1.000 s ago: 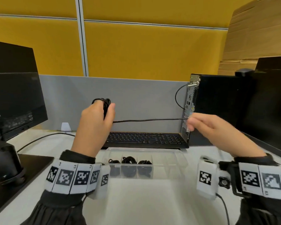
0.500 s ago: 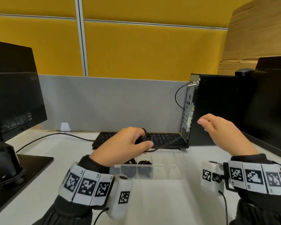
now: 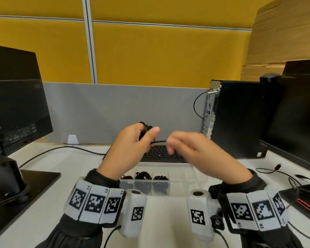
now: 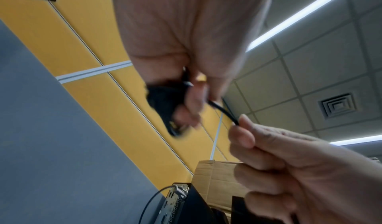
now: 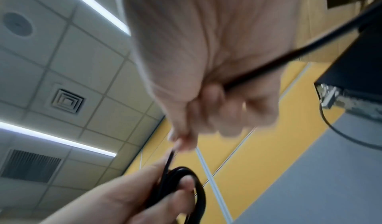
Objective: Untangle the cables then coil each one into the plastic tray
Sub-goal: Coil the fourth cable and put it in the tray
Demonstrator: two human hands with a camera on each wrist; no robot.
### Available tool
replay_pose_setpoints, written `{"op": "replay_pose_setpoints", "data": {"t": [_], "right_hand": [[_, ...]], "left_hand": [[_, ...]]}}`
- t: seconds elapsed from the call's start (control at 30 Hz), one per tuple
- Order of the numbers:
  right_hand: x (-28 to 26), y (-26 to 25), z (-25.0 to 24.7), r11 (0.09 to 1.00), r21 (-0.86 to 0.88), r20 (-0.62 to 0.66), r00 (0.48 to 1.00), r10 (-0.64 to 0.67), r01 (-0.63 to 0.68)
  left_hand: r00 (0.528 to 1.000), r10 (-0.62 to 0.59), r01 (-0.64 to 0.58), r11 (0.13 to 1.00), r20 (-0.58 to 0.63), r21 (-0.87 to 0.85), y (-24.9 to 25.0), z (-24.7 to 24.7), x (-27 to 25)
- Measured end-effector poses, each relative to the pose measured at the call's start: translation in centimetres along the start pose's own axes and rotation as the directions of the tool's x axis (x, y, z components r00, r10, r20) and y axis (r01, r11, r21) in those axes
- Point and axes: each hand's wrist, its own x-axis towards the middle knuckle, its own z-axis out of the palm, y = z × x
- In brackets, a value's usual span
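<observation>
My left hand (image 3: 147,133) is raised above the keyboard and grips a small coil of black cable (image 3: 146,127), which the left wrist view shows as the coil (image 4: 163,106) under the curled fingers. A short free stretch of the cable (image 3: 158,141) runs right to my right hand (image 3: 170,145), which pinches it between thumb and forefinger. In the right wrist view the cable (image 5: 289,59) passes on through the right fist and out behind it. The clear plastic tray (image 3: 186,183) lies on the desk below the hands, with coiled black cables (image 3: 143,176) in three left compartments.
A black keyboard (image 3: 161,153) lies just behind the tray. A black PC tower (image 3: 240,119) stands at the right, with a monitor (image 3: 297,113) beyond it. Another monitor (image 3: 16,104) stands on the left. Loose cables (image 3: 276,170) lie on the desk at the right.
The left hand rose from over the tray, still holding the coil. The right hand swung left from near the tower and took hold of the cable close to the coil.
</observation>
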Motion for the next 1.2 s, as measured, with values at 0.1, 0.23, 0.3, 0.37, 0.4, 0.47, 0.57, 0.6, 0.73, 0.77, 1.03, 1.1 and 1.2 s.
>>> {"op": "replay_pose_setpoints", "data": {"t": [0.1,0.23,0.3,0.37,0.4,0.47,0.57,0.6,0.73,0.77,1.03,1.1,1.2], "right_hand": [[0.4,0.7,-0.3,0.985,-0.138,-0.434,0.888,-0.152,0.101],[1.1,1.7,0.7,0.993,-0.016,-0.578,0.809,-0.108,0.121],[1.4,1.7,1.4,0.99,0.039,-0.576,0.813,-0.086,0.132],[1.7,1.4,1.9,0.985,0.067,-0.591,0.801,-0.09,0.16],[1.8,1.3,2.1,0.982,0.088,-0.596,0.799,-0.084,0.168],[1.9,1.3,2.1,0.98,0.133,-0.567,0.823,-0.046,0.147],[1.7,1.7,1.8,0.991,0.123,-0.406,0.914,0.001,0.053],[1.5,1.7,1.7,0.996,0.091,-0.321,0.947,0.005,0.025],[0.6,0.2,1.4,0.996,-0.085,0.084,0.996,-0.011,0.018],[0.3,-0.4,1.3,0.994,-0.102,0.146,0.989,-0.019,0.034],[-0.3,0.1,-0.8,0.934,-0.347,-0.569,0.771,-0.285,0.089],[-0.2,1.3,-1.1,0.965,-0.254,-0.638,0.737,-0.224,0.074],[0.1,2.2,-0.6,0.988,-0.137,-0.337,0.941,0.015,-0.065]], "left_hand": [[0.94,-0.007,0.082,0.975,0.342,-0.207,1.0,0.2,-0.6],[0.831,0.056,0.142,0.94,0.553,-0.309,1.2,0.1,-1.1],[0.802,0.086,0.207,0.888,0.591,-0.411,1.2,0.2,-1.3],[0.785,0.13,0.274,0.805,0.606,-0.527,1.3,0.5,-1.5],[0.787,0.162,0.283,0.763,0.595,-0.581,1.3,0.6,-1.5],[0.829,0.225,0.228,0.699,0.511,-0.678,1.3,0.5,-1.2],[0.932,0.205,0.12,0.603,0.298,-0.789,1.6,0.3,-0.9],[0.959,0.185,0.073,0.566,0.214,-0.821,1.8,0.4,-0.8],[0.99,0.002,-0.122,0.514,-0.141,-0.849,1.8,0.7,-0.1],[0.973,-0.026,-0.166,0.619,-0.231,-0.768,1.4,0.7,0.1],[0.98,0.119,-0.08,0.97,0.159,-0.228,0.6,0.7,-0.6],[0.936,0.147,0.008,0.9,0.321,-0.436,1.5,0.5,-1.1],[0.931,0.237,0.016,0.735,0.278,-0.678,2.5,0.6,-1.5]]}}
